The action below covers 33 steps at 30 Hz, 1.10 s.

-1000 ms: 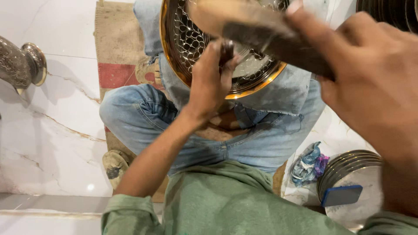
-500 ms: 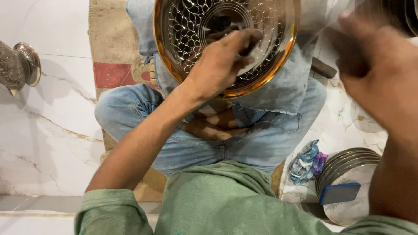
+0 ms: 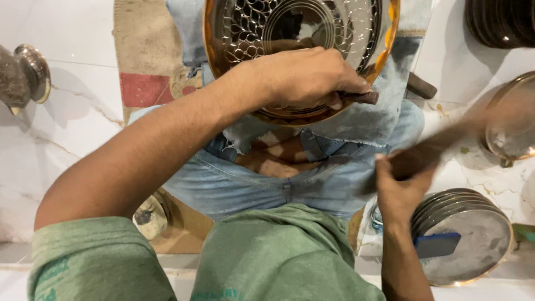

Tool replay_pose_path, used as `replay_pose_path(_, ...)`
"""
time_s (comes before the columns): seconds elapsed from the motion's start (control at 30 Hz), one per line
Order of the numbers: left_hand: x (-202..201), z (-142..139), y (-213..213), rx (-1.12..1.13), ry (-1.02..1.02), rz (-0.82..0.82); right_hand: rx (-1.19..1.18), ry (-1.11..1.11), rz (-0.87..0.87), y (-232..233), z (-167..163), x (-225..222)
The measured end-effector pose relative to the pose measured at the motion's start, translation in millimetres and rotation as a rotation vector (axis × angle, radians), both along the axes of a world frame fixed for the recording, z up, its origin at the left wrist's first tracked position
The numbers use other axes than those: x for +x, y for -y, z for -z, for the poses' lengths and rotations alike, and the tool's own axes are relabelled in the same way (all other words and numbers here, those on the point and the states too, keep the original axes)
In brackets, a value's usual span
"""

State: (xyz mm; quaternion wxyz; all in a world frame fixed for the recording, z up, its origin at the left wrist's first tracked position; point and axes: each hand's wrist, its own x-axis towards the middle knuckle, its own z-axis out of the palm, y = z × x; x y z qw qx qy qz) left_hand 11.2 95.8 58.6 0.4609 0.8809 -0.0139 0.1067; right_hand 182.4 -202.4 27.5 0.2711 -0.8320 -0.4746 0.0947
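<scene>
A round brass plate with a scale-like punched pattern rests on a denim cloth over my lap. My left hand lies across the plate's near rim, fingers closed on a short dark metal punch that points right. My right hand is lower right, beside my thigh, gripping a dark wooden-handled tool, blurred with motion, angled up to the right.
A stack of round metal plates with a blue block on top sits at lower right. More plates and dark discs are at the right edge. A metal vessel lies far left on white marble floor. A burlap mat is under me.
My right hand with the wooden-handled tool dropped from high over the plate down to the right of my lap. My left hand shifted right along the plate's near rim.
</scene>
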Motion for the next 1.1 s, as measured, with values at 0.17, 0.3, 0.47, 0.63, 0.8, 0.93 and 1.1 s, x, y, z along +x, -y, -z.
replay_pose_path(0.17, -15, 9, 1, 0.002, 0.140, -0.110, 0.082, -0.509, 0.074, -26, -25, 15)
replay_pose_path(0.3, -31, 21, 21, 0.007, 0.199, -0.414, -0.149, -0.066, -0.207, -78, -77, 57)
replay_pose_path(0.47, -38, 27, 45, -0.173, 0.133, -0.741, -0.219, 0.415, -0.639, -145, -141, 55)
replay_pose_path(0.63, -44, 24, 77, -0.109, 0.188, -0.995, -0.194, 0.356, -0.727, -171, -157, 38)
replay_pose_path(0.8, -41, 26, 79, -0.204, 0.191, -1.047, -0.327, 0.603, -0.749, -160, -164, 34)
replay_pose_path(0.93, -35, 27, 59, -0.210, 0.246, -0.816, 0.038, 0.207, -0.586, -144, -147, 25)
replay_pose_path(1.1, -30, 27, 39, -0.075, 0.141, -0.598, 0.100, -0.468, -0.353, -117, -94, 56)
